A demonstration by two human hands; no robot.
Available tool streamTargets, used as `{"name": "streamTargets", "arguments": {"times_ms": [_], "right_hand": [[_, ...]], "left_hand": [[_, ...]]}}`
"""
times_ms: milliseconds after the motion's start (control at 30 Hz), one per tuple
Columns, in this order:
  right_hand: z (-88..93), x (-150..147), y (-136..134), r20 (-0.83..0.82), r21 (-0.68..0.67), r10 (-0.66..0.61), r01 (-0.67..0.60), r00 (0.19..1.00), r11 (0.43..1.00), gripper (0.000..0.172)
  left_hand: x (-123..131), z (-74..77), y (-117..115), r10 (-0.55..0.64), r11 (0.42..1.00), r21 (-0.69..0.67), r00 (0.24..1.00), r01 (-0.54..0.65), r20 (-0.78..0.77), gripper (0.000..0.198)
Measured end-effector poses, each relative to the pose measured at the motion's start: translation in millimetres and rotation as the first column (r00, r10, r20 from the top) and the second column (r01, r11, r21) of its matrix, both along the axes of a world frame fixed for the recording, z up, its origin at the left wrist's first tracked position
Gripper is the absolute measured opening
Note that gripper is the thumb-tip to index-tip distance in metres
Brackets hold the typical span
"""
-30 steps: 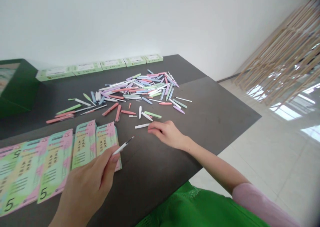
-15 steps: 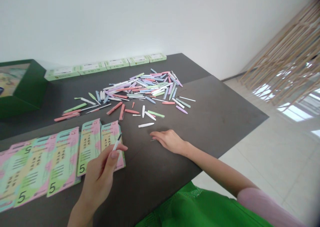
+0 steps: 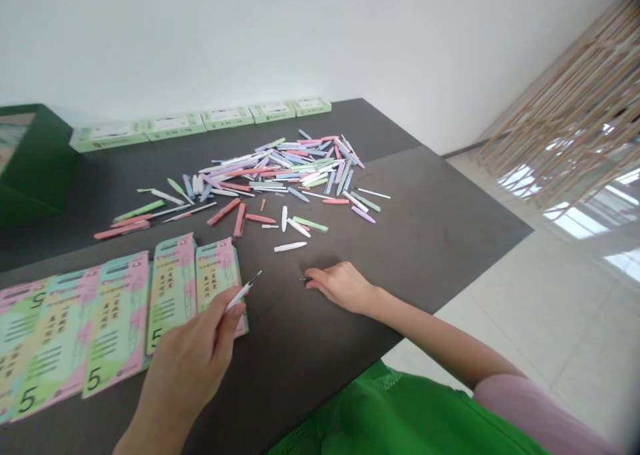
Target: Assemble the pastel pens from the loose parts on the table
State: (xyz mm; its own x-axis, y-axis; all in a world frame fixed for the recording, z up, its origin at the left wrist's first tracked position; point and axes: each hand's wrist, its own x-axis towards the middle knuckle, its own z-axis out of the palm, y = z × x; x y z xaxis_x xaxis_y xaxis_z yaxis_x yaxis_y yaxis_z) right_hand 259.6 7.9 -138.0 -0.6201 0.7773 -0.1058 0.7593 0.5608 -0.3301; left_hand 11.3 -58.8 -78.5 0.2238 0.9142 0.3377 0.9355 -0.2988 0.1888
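The table (image 3: 425, 215) is matte dark grey with a seam across its top, and toward its far edge lies a loose heap of slim, smooth, plastic-looking pen parts (image 3: 300, 165) in pink-red, blue, lilac, green and white. Flat pale-green cardboard boxes (image 3: 175, 123) line that far edge, while glossy pastel printed packets (image 3: 115, 318), long and rectangular, overlap along the left of the near edge. The leftmost packets and the dark-green open-topped box (image 3: 37, 175) behind them are cut off by the picture's border, so the box's contents are hard to make out; the lower parts of both pieces in hand are hidden by the grip. The left hand (image 3: 193, 351), above the near edge by the packets, has thumb and forefinger pinched around a slim white plastic pen barrel (image 3: 237, 299), tilted, with a dark, narrow tip pointing toward the heap. The right hand (image 3: 347, 288), low over the table's middle, has its fingertips brought together on a tiny thin dark piece (image 3: 303, 279), too small to identify. Just beyond it lies a tapered white tube (image 3: 290, 247).
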Motion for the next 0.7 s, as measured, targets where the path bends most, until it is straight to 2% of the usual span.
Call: {"name": "streamTargets", "arguments": {"times_ms": [67,167,267,333,467,533,600,700], "right_hand": [[-2.3,0,2,-0.007,0.005,0.027,-0.027,1.0,1.0,0.029],[-3.7,0,4,-0.062,0.021,0.077,-0.075,0.995,0.997,0.022],[6.1,-2,6,-0.172,0.05,0.097,-0.09,0.98,0.995,0.019],[22.8,-5,8,-0.282,0.076,0.071,-0.052,0.957,0.996,0.02],[74.4,-12,9,-0.498,0.126,0.039,0.028,0.866,0.992,0.025],[99.1,-14,8,-0.643,0.172,0.112,0.0,0.758,0.985,0.021],[116.9,-13,7,-0.703,0.231,0.204,-0.053,0.681,0.972,0.015],[126.7,-9,3,-0.688,0.276,0.267,-0.098,0.675,0.956,0.013]], "left_hand": [[1,1.9,-1,-0.01,1.0,0.001,1.0,0.01,-0.016,0.048],[5,7.3,-3,-0.014,0.999,-0.038,0.997,0.017,0.076,0.048],[10,13.5,-5,0.044,0.993,-0.117,0.989,-0.028,0.142,0.045],[11,17.5,-4,0.03,0.996,-0.088,0.989,-0.018,0.142,0.043],[10,28.9,-2,-0.154,0.986,0.069,0.986,0.15,0.057,0.032],[7,36.5,-3,-0.171,0.98,0.104,0.985,0.169,0.007,0.028],[3,43.4,-6,-0.177,0.975,0.131,0.984,0.179,-0.025,0.024],[-6,49.1,-11,-0.187,0.974,0.123,0.981,0.193,-0.051,0.023]]}}
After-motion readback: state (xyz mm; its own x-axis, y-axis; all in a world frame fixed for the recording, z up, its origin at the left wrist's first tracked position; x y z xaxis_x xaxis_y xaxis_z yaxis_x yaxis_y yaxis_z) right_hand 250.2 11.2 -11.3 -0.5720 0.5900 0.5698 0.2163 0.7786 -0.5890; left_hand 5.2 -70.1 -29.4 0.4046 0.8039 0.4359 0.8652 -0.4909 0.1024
